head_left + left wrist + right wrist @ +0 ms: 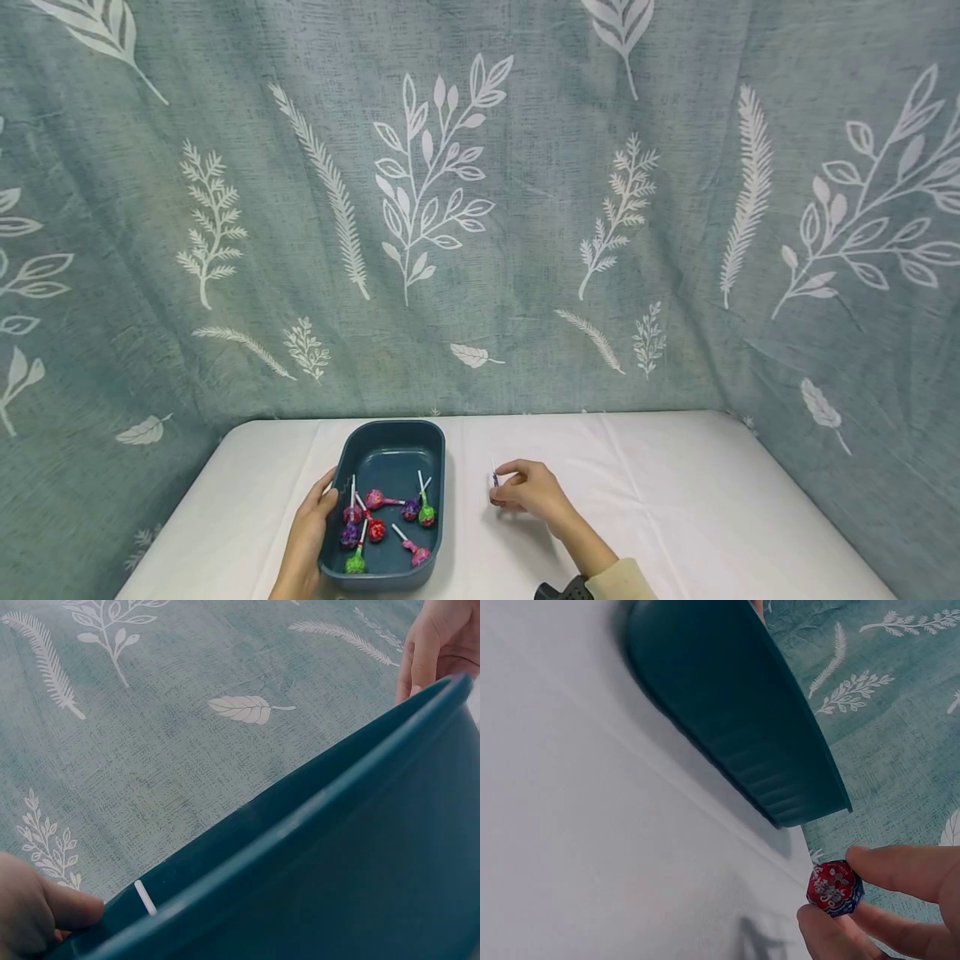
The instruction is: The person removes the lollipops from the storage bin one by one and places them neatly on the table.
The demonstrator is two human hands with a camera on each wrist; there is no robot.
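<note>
My right hand point(534, 493) pinches a lollipop point(835, 888) with a red and dark blue wrapper between thumb and fingers. Its thin stick points up in the head view, and the hand hovers over the cloth to the right of a dark teal plastic bin point(438, 492). My left hand point(306, 525) grips the bin's left side, thumb over the rim. Several wrapped lollipops lie in the near part of the bin, among them a green one point(356, 563), a pink one point(420, 556), a red one point(376, 530) and a purple one point(349, 535).
A white cloth point(675, 500) covers the table under the bin. Behind and at both sides hangs a grey-green curtain point(525, 250) printed with white leaves. A dark strap point(566, 588) sits at the right wrist, beside a light sleeve point(621, 580).
</note>
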